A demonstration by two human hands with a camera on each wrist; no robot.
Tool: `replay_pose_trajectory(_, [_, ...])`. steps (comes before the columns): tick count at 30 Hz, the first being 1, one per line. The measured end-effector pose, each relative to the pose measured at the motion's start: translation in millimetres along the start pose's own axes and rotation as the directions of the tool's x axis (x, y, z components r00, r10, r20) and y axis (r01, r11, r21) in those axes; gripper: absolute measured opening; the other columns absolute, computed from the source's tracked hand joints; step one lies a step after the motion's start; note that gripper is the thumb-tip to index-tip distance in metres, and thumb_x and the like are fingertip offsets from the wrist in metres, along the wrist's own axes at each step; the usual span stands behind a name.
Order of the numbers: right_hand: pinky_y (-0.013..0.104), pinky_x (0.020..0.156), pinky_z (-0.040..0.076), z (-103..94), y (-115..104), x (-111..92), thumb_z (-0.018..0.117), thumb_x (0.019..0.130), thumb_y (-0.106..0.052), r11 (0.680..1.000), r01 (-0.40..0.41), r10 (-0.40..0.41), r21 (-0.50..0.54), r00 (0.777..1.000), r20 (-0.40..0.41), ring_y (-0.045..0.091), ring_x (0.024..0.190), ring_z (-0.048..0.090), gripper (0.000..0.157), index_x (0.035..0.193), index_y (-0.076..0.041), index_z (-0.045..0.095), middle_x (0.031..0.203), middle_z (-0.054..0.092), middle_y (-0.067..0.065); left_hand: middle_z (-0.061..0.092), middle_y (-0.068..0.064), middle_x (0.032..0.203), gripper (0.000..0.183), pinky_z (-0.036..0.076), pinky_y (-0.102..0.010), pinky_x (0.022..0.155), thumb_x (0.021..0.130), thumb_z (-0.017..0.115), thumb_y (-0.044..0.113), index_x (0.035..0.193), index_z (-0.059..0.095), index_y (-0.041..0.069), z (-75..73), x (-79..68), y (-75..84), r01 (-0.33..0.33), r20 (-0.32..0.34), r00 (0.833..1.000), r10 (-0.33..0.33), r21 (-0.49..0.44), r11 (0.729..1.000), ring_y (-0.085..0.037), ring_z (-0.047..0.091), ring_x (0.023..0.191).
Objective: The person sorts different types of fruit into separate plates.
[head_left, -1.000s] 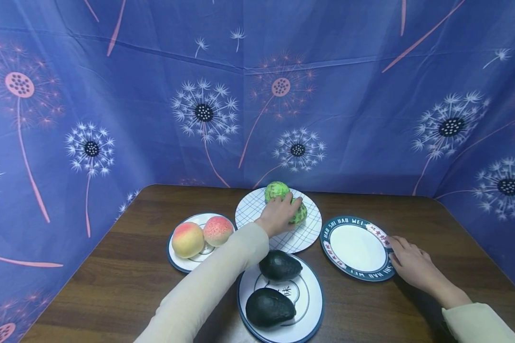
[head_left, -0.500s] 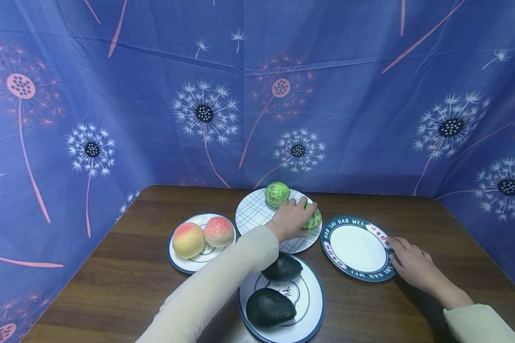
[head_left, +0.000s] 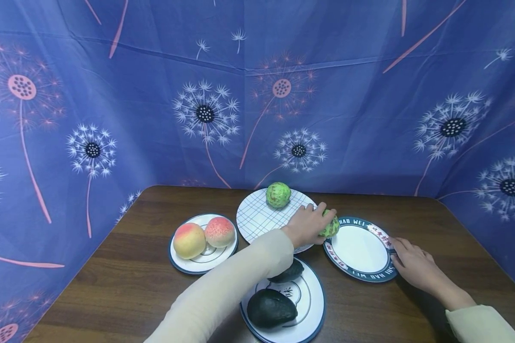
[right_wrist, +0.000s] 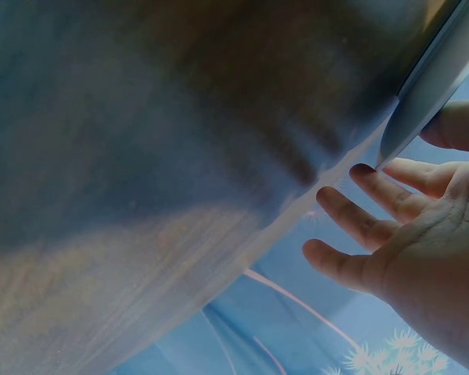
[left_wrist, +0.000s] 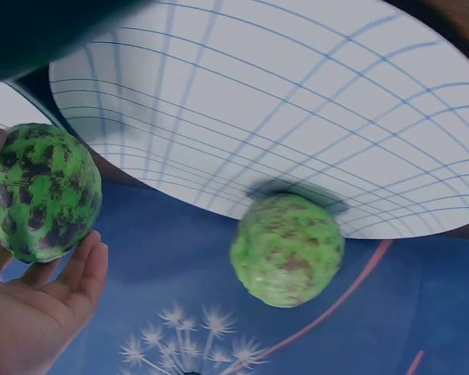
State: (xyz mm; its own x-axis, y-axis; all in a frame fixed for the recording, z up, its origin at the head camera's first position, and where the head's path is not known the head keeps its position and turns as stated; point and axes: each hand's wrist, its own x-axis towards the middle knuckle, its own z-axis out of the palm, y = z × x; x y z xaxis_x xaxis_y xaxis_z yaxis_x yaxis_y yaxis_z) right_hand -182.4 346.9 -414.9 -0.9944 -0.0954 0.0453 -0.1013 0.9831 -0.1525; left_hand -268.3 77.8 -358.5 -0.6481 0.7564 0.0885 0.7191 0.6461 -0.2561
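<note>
My left hand (head_left: 308, 224) grips a green, bumpy custard apple (head_left: 329, 225) with dark patches. The fruit overlaps the left rim of a teal-bordered plate (head_left: 360, 250) in the head view. In the left wrist view the fingers (left_wrist: 82, 273) curl round its underside. A second custard apple (head_left: 278, 195) rests on the blue-checked white plate (head_left: 255, 216) at the back. My right hand (head_left: 416, 264) touches the teal-bordered plate's right rim. In the right wrist view its fingers (right_wrist: 352, 219) are fairly straight and spread, with the thumb by the rim.
Two peaches (head_left: 190, 240) sit on a blue-rimmed plate (head_left: 176, 264) at the left. Two dark avocados (head_left: 271, 307) lie on another plate (head_left: 311, 324) in front; my left sleeve (head_left: 223, 290) partly covers one. A blue dandelion-print cloth (head_left: 347, 119) hangs behind the wooden table (head_left: 111, 267).
My left hand has carried the custard apple rightward from the checked plate to the teal-bordered plate's edge. My right hand has stayed at that plate's rim.
</note>
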Motion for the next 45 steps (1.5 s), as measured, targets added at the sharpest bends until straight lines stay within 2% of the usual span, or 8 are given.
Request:
replay_pose_trajectory(8, [0.074, 0.086, 0.026, 0.4, 0.7, -0.4, 0.055, 0.085, -0.011, 1.000, 0.006, -0.006, -0.001, 1.000, 0.002, 0.055, 0.111, 0.036, 0.051, 0.129, 0.009, 0.037, 0.125, 0.039, 0.034, 0.037, 0.000, 0.134, 0.077, 0.046, -0.030, 0.092, 0.081, 0.060, 0.050, 0.142, 0.022, 0.024, -4.1, 5.5, 16.0, -0.049, 0.028, 0.998, 0.049, -0.006, 0.999, -0.019, 0.049, 0.113])
replay_pose_trajectory(19, [0.073, 0.086, 0.027, -0.6, -0.7, 1.2, 0.055, 0.085, -0.012, 1.000, -0.002, 0.002, -0.005, 1.000, 0.010, 0.055, 0.111, 0.036, 0.052, 0.129, 0.010, 0.037, 0.124, 0.039, 0.035, 0.035, 0.004, 0.140, 0.077, 0.043, -0.030, 0.097, 0.081, 0.063, 0.046, 0.142, 0.023, 0.025, -11.9, 10.7, 24.8, -0.082, 0.049, 0.996, 0.080, 0.033, 0.996, -0.019, 0.044, 0.119])
replay_pose_trajectory(24, [0.074, 0.085, 0.026, -0.9, 0.2, 1.4, 0.054, 0.086, -0.012, 1.000, 0.007, -0.007, 0.002, 1.000, 0.010, 0.055, 0.111, 0.036, 0.051, 0.129, 0.010, 0.037, 0.124, 0.039, 0.035, 0.036, 0.005, 0.139, 0.071, 0.042, -0.032, 0.099, 0.084, 0.060, 0.043, 0.141, 0.023, 0.027, -17.0, 13.9, 28.3, -0.088, 0.054, 0.995, 0.086, 0.041, 0.995, -0.019, 0.044, 0.120])
replay_pose_trajectory(36, [0.073, 0.085, 0.028, -1.4, 1.1, 1.8, 0.056, 0.085, -0.014, 1.000, 0.009, -0.009, -0.003, 1.000, 0.018, 0.055, 0.110, 0.037, 0.053, 0.129, 0.011, 0.037, 0.124, 0.039, 0.036, 0.037, 0.007, 0.138, 0.072, 0.039, -0.031, 0.101, 0.081, 0.061, 0.047, 0.140, 0.024, 0.030, -23.3, 24.7, 43.1, -0.080, 0.084, 0.993, 0.080, 0.003, 0.997, -0.016, 0.043, 0.121])
replay_pose_trajectory(45, [0.073, 0.084, 0.028, -0.6, 1.3, 2.5, 0.056, 0.085, -0.014, 1.000, -0.002, 0.002, -0.002, 1.000, 0.023, 0.055, 0.110, 0.037, 0.054, 0.129, 0.012, 0.037, 0.124, 0.039, 0.036, 0.039, 0.007, 0.136, 0.072, 0.040, -0.030, 0.101, 0.081, 0.059, 0.052, 0.140, 0.025, 0.029, -21.0, 31.3, 51.3, -0.078, 0.089, 0.993, 0.072, 0.063, 0.995, -0.015, 0.046, 0.119])
